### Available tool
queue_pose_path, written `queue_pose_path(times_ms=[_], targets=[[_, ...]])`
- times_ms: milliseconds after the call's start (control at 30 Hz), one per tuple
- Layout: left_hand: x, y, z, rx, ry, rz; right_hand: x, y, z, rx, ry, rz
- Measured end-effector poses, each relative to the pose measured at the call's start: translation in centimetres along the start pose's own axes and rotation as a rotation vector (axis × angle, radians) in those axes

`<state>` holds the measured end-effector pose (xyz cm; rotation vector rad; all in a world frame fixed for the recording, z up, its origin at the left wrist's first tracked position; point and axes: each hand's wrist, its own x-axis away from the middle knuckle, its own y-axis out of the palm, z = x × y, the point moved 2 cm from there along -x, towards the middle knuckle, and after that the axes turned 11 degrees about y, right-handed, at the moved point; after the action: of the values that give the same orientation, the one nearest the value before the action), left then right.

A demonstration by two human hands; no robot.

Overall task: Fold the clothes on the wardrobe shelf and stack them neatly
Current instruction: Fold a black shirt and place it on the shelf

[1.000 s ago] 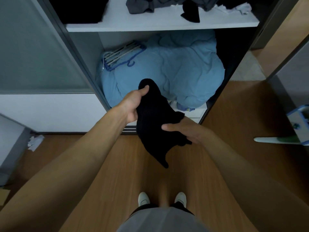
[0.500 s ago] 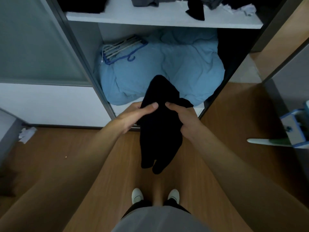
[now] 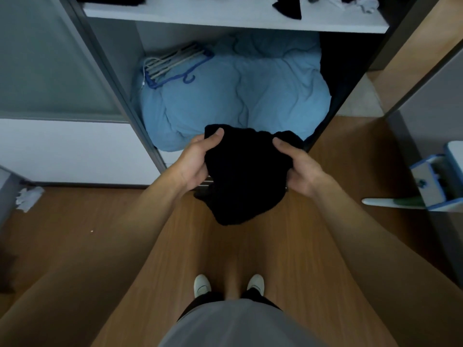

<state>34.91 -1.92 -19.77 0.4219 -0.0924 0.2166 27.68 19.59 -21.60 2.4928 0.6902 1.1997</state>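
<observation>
A black garment point(image 3: 244, 176) hangs bunched between both hands in front of the open wardrobe. My left hand point(image 3: 196, 162) grips its left edge, thumb on top. On the other side, my right hand point(image 3: 299, 169) clamps the right edge. The lower part of the cloth droops toward the wooden floor. The white wardrobe shelf point(image 3: 225, 17) runs along the top of the view, with a black piece of clothing point(image 3: 288, 6) hanging over its front and crumpled light clothes point(image 3: 360, 2) at its right end.
Below the shelf a big blue duvet point(image 3: 238, 96) fills the compartment, with a bundle of hangers point(image 3: 172, 63) on it. A frosted sliding door point(image 3: 45, 63) stands left. Crumpled paper point(image 3: 28, 197) lies on the floor left; a blue-white object point(image 3: 436, 181) stands right.
The hands moved apart along the garment's top edge, so it now spreads wider and hangs shorter. The view dropped, showing less of the shelf.
</observation>
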Motion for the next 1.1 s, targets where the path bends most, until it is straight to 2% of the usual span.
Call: queue_pose_path(times_ms=[133, 233, 333, 400, 467, 733, 833, 967, 1100], targets=[[0.1, 0.7, 0.9, 0.16, -0.093, -0.039, -0.4, 0.8, 1.2, 0.239, -0.076, -0.048], [-0.5, 0.7, 1.7, 0.122, -0.183, 0.004, -0.6, 1.9, 1.5, 0.384, -0.139, 0.066], [-1.1, 0.4, 2.1, 0.044, -0.257, 0.078, -0.7, 2.4, 1.2, 0.295, -0.196, 0.185], [-1.3, 0.1, 2.1, 0.026, -0.285, 0.091, -0.5, 2.4, 0.7, 0.189, -0.208, 0.188], [-1.1, -0.1, 2.0, 0.069, -0.282, 0.069, -0.3, 2.4, 0.4, 0.188, -0.195, 0.183], [0.0, -1.1, 0.7, 0.281, -0.322, -0.071, -0.2, 2.3, 2.3, 0.285, -0.065, 0.057], [0.4, -1.0, 0.3, 0.319, -0.317, -0.076, -0.1, 2.4, 3.2, 0.212, 0.01, -0.001], [0.5, -0.7, 0.6, 0.236, -0.309, -0.067, 0.1, 2.3, 3.6, 0.135, -0.017, -0.07], [0.2, -0.6, 1.2, 0.118, -0.286, -0.009, 0.3, 2.1, 4.1, 0.276, -0.073, -0.014]])
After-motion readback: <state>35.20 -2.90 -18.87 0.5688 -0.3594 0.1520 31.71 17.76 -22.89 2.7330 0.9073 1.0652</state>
